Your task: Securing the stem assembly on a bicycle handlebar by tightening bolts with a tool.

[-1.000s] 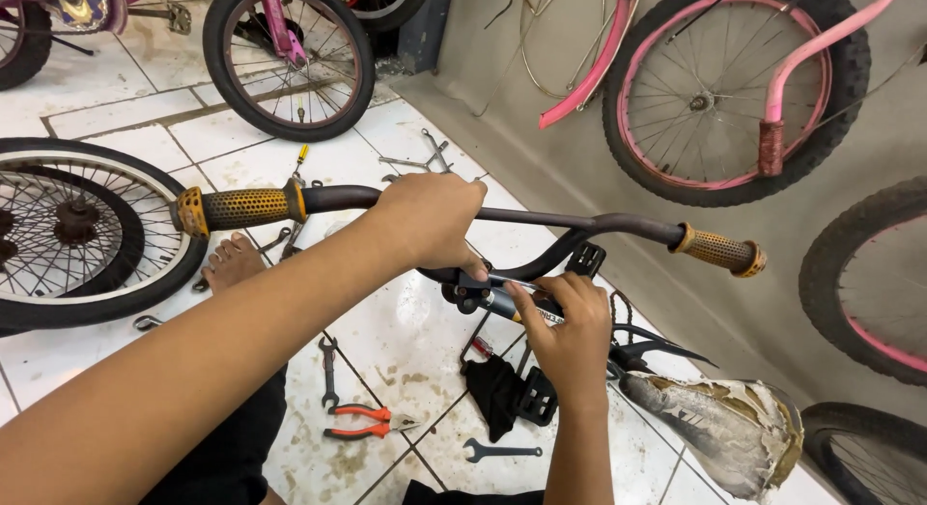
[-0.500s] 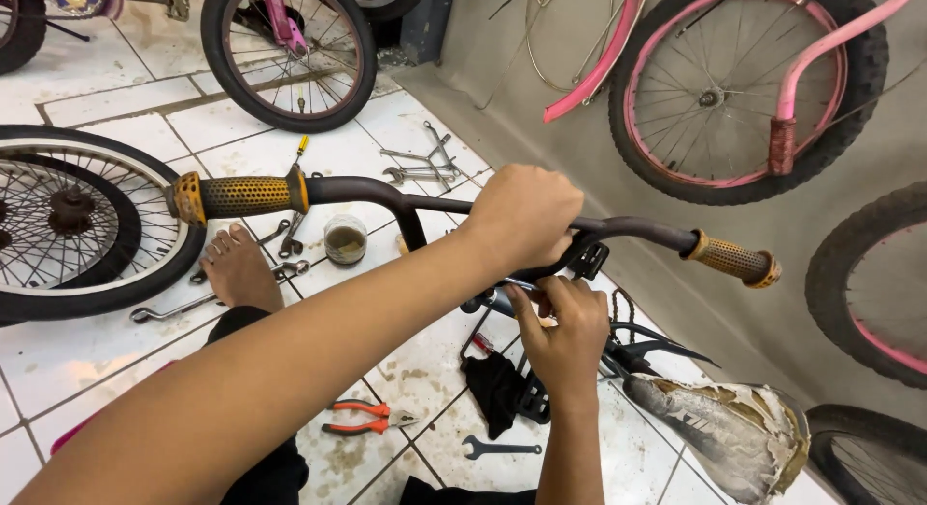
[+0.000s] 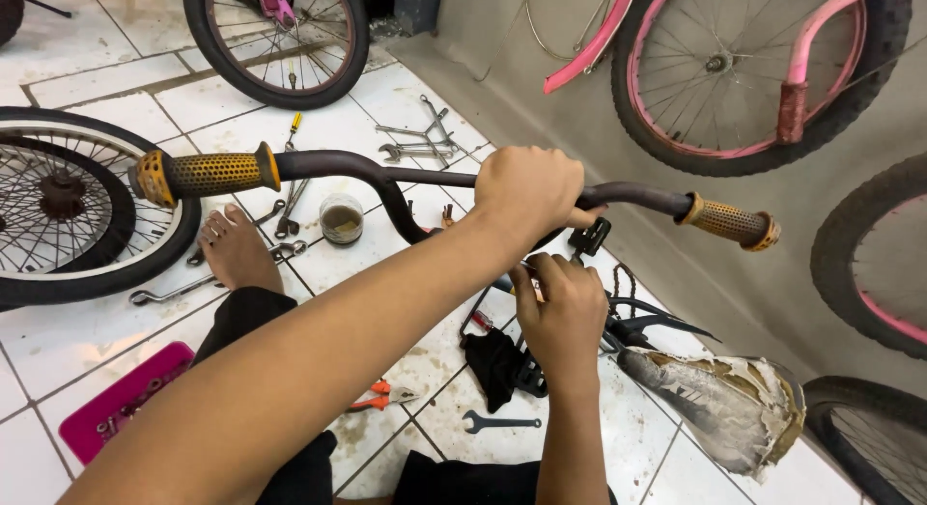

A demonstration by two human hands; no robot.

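Pink tray (image 3: 121, 399), lower left on the white tile floor (image 3: 87, 341). Black wheel (image 3: 68, 210) lying flat at far left, a second spoked wheel nested inside it. Bare foot (image 3: 235, 249) beside the wheel, with a long spanner (image 3: 174, 293) just before the toes. Handlebar (image 3: 386, 172), dark and rust-toned, running left to right across the middle; left grip (image 3: 203, 174) yellow and dimpled, free of any hand. Small tin (image 3: 341, 219) on the floor under the bar, near the foot; loose spanners (image 3: 415, 143) farther back. Upright wheel (image 3: 275, 37) with pink frame at top. Orange pliers (image 3: 381, 397) and a lone spanner (image 3: 497, 423) on the tiles near the knees. Left hand (image 3: 529, 191) closed in a full fist around the bar's middle, forearm reaching in from lower left. Right hand (image 3: 560, 312) directly below it, fingers curled narrow over a part of the bike frame beneath the bar; what they pinch cannot be told. Black cloth (image 3: 492, 365) on the floor just left of that wrist. Right grip (image 3: 729, 222) yellow, unheld. Worn saddle (image 3: 719, 404) at lower right, cover torn. Pink-framed wheel (image 3: 744, 70) leaning on the grey wall at upper right.
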